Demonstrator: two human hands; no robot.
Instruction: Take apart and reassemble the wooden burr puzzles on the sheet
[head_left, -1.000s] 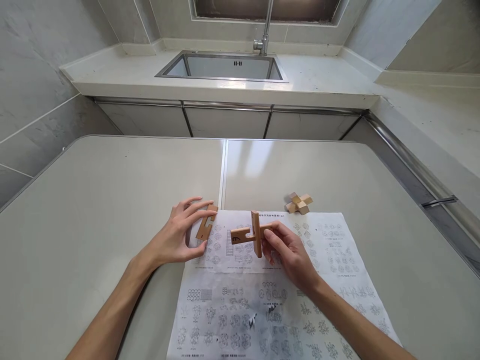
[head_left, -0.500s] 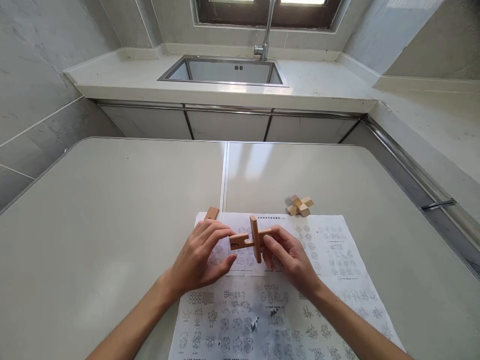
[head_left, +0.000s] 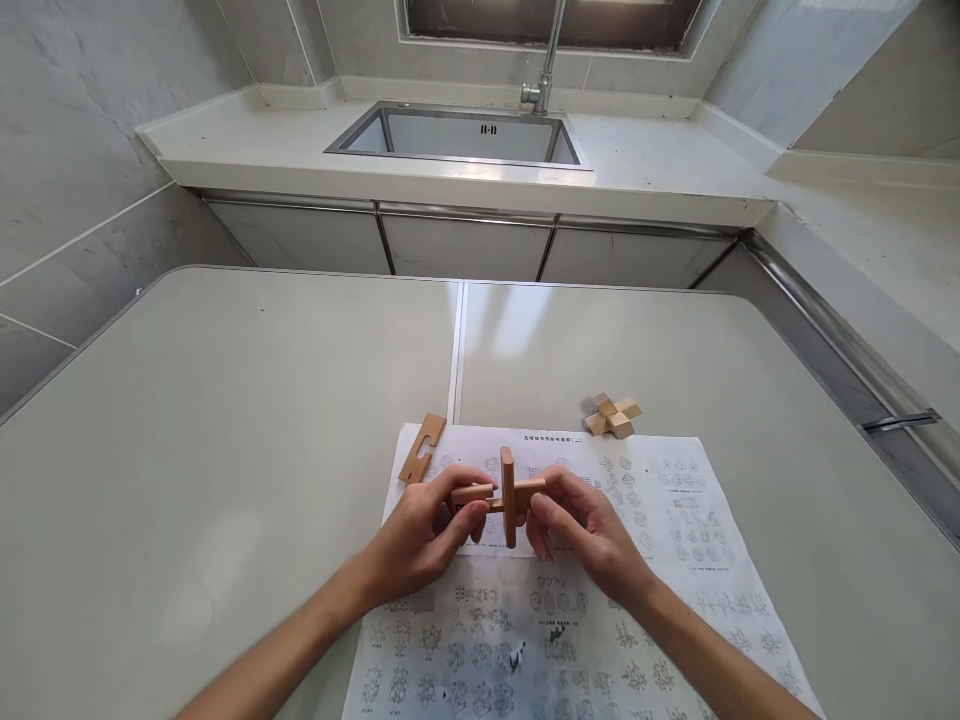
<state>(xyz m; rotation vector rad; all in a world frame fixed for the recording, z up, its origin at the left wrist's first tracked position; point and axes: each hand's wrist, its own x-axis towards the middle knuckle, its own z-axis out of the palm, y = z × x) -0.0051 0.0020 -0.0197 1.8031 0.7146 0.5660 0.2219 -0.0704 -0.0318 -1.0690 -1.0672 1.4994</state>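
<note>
Two interlocked wooden pieces form a cross point(head_left: 508, 497) above the printed sheet. One piece stands upright; the other runs sideways through it. My left hand point(head_left: 420, 530) pinches the left end of the sideways piece between thumb and fingers. On the other side, my right hand point(head_left: 585, 525) grips its right end. A loose notched wooden piece point(head_left: 417, 462) lies at the sheet's upper left corner, just beyond my left hand. Past the sheet's top edge sits a pale assembled wooden block puzzle point(head_left: 613, 416).
The printed sheet point(head_left: 675, 590) with puzzle drawings lies on the pale table point(head_left: 187, 420), which has a seam down its middle. Behind the table are a counter point(head_left: 645, 165), a sink point(head_left: 461, 135) and a faucet point(head_left: 544, 85).
My left hand has closed on the left end of the joined pieces, which have turned slightly. The loose notched piece now shows more fully. The camera view has shifted a little.
</note>
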